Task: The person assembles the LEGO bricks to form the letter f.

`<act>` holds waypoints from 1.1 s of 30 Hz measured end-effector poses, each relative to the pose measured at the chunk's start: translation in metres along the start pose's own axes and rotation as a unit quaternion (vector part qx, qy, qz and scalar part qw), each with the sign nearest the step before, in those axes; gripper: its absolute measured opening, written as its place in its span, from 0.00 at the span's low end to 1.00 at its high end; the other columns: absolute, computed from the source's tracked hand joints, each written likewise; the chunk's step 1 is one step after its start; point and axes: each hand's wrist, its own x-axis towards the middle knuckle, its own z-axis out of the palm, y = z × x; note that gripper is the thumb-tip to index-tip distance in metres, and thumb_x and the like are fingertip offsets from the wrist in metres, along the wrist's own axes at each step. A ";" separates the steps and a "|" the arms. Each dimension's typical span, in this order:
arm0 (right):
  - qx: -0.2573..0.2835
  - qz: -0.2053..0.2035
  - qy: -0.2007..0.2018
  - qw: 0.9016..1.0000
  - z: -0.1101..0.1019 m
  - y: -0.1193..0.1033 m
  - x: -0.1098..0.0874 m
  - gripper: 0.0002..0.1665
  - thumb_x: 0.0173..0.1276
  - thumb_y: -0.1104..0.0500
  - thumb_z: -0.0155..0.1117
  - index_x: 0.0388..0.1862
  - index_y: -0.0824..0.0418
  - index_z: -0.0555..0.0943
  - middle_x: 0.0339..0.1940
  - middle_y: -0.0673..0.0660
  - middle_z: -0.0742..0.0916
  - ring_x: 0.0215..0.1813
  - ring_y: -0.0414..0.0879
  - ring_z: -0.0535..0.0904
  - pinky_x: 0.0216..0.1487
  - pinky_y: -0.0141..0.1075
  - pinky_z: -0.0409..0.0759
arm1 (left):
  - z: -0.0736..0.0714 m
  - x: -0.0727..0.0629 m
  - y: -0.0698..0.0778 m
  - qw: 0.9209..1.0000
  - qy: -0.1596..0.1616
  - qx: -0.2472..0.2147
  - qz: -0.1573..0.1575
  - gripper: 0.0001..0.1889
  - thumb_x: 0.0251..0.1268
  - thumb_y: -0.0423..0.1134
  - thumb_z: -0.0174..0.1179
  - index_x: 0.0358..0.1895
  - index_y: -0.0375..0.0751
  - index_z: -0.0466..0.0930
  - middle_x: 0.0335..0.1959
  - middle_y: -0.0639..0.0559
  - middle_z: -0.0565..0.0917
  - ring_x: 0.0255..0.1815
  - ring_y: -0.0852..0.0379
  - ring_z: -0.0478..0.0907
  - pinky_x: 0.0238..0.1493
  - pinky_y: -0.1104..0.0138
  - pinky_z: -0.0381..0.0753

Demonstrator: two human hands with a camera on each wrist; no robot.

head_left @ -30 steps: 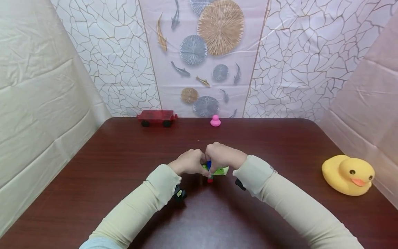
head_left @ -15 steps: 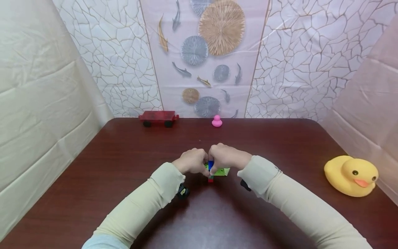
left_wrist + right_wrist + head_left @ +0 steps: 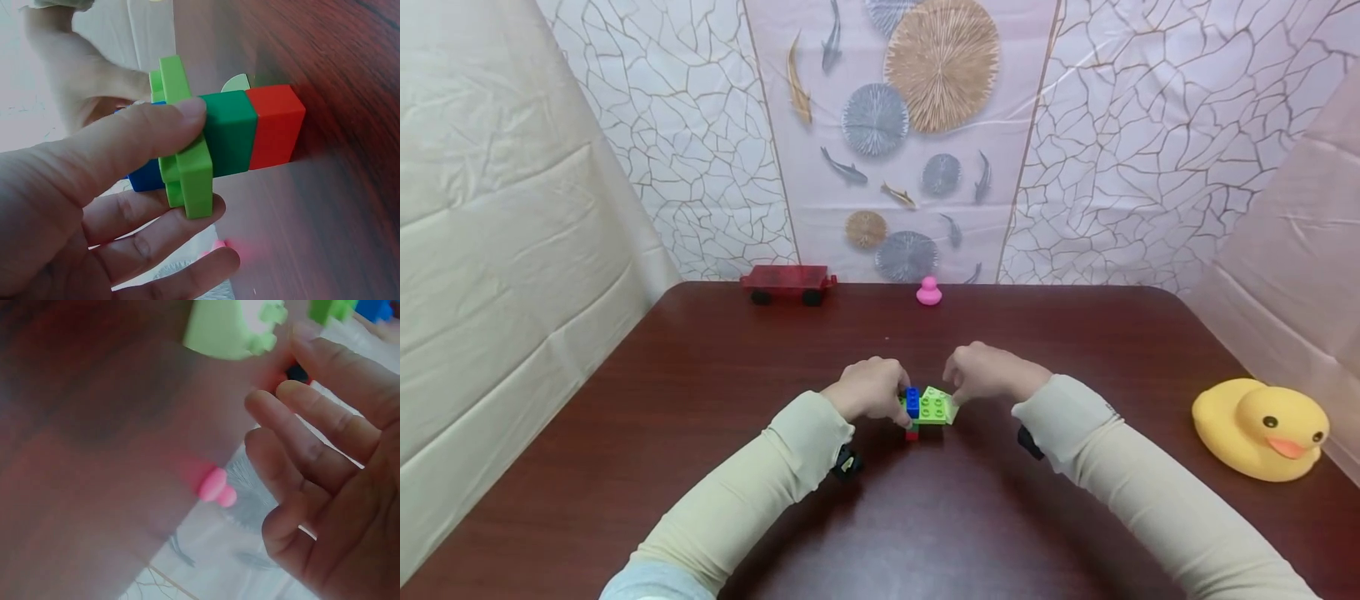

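Observation:
My left hand (image 3: 867, 389) grips a small stack of toy building bricks from its left side, thumb on one face and fingers on the other. A blue brick (image 3: 912, 402) tops the stack, over a lime green studded brick (image 3: 933, 408). Below come a dark green brick (image 3: 231, 134) and a red brick (image 3: 275, 128) at the table surface. A pale green curved brick (image 3: 219, 328) lies at the right of the stack. My right hand (image 3: 992, 371) hovers just right of it, fingers loosely bent, with nothing in them.
A red wagon (image 3: 787, 277) with black wheels and a pink duck (image 3: 928, 292) stand along the table's back edge. At the right sits a big yellow duck (image 3: 1258, 429). Patterned cloth (image 3: 700, 150) hangs behind the dark wooden table (image 3: 910, 517).
My right hand has let go of the blue brick and moved off to the right, so the brick tops now show. The left hand still grips the stack.

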 end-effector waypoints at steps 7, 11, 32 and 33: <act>0.010 -0.021 0.007 1.000 0.020 0.000 0.004 0.18 0.46 0.59 0.70 0.38 0.62 0.80 0.31 0.51 0.82 0.30 0.42 0.74 0.34 0.34 0.74 | 0.000 -0.001 0.001 1.000 -0.001 -0.012 0.002 0.19 0.34 0.51 0.71 0.33 0.46 0.81 0.22 0.60 0.75 0.26 0.60 0.70 0.24 0.66 0.69; -0.004 -0.015 0.025 1.000 0.030 0.002 0.007 0.18 0.46 0.62 0.69 0.39 0.63 0.80 0.32 0.51 0.81 0.31 0.42 0.74 0.35 0.35 0.74 | 0.001 -0.002 0.002 1.000 0.005 -0.004 0.008 0.18 0.34 0.51 0.70 0.30 0.46 0.81 0.20 0.60 0.75 0.25 0.60 0.70 0.22 0.66 0.69; -0.019 -0.017 0.069 0.997 0.016 0.012 -0.006 0.19 0.46 0.62 0.67 0.39 0.68 0.79 0.31 0.54 0.77 0.31 0.46 0.70 0.33 0.35 0.72 | -0.002 -0.002 0.000 1.000 0.002 -0.005 -0.001 0.21 0.34 0.52 0.70 0.35 0.46 0.81 0.24 0.59 0.75 0.28 0.60 0.70 0.25 0.65 0.69; -0.021 -0.020 0.069 0.997 0.015 0.012 -0.006 0.19 0.46 0.62 0.67 0.39 0.68 0.79 0.31 0.54 0.77 0.31 0.46 0.70 0.33 0.35 0.72 | -0.001 -0.002 0.000 1.000 0.001 -0.007 -0.001 0.21 0.34 0.52 0.70 0.35 0.46 0.81 0.24 0.59 0.75 0.28 0.60 0.70 0.25 0.65 0.69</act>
